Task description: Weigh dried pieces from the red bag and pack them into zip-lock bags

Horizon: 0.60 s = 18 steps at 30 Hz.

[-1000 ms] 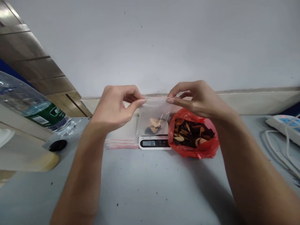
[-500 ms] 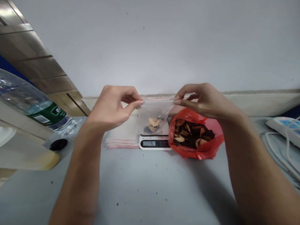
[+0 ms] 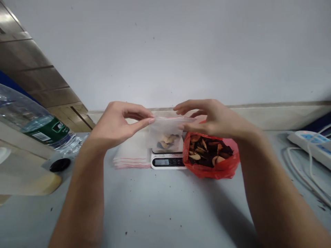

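Pinching the top seal strip of a small clear zip bag (image 3: 165, 132), the left hand (image 3: 117, 124) has thumb and forefinger closed on the bag's 9 o'clock corner. Right hand (image 3: 212, 119) is at the 3 o'clock corner: thumb under the strip, fingers fanned loosely above it; contact looks light, and I cannot tell whether the thumb actually grips.

Bag position: bottom resting on the platform of a digital kitchen scale (image 3: 168, 161), top edge held up and stretched between both hands. Display lit; digits too small to read with confidence. A few pale dried slices (image 3: 165, 140) lie in the bag's bottom.

Surroundings:
- 3 o'clock of scale, touching it: open red plastic bag (image 3: 210, 167) of dark and pale dried slices.
- 9 o'clock of scale: flat stack of empty zip bags (image 3: 131, 158), red seal lines showing.
- Far 9 o'clock: water bottle (image 3: 38, 125) lying tilted, black cap (image 3: 56, 165) on the grey table (image 3: 160, 210).
- Far 3 o'clock: white power strip (image 3: 310, 143) with cable.

Handling judgement: bag is thin film, very light, limp, likely slippery; it will sag or tip if one corner is released. Contents look brittle. Best hold is the stiffer seal strip at both upper corners, not the film body.
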Tool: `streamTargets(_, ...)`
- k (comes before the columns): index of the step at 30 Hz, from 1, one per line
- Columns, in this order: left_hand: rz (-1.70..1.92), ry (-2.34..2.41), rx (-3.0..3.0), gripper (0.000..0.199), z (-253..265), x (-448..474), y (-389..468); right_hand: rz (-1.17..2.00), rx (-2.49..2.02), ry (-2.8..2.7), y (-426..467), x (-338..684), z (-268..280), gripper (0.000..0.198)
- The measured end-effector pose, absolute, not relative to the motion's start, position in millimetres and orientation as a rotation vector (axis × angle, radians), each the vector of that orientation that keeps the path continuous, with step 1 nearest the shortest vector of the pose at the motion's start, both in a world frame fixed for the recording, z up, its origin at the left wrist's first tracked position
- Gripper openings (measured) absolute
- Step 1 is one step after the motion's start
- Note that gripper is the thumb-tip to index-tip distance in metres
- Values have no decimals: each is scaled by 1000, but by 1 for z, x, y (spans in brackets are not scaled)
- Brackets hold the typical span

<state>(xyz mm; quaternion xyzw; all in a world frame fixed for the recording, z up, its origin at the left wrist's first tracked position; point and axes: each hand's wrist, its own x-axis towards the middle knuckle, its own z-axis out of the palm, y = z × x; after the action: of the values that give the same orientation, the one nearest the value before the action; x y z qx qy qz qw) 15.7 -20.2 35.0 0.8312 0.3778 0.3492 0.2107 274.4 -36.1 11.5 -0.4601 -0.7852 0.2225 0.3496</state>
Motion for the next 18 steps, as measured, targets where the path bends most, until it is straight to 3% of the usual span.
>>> streamTargets(3,997,1021,2344,11,34,20,-22,452,-1094,-2080,-38,262,13,22)
streamTargets(7,1107,962,2424,11,32,24,-23,359,-1106,-2075,-44,255,21,17)
streamTargets(14,1359,592,2748,12,24,55,-35,623,-1302,-2421,-49,267,33,7)
streamTargets(18,1795,520,2856,9,20,85,-53,706,-1242,-2241,-61,292,30,17)
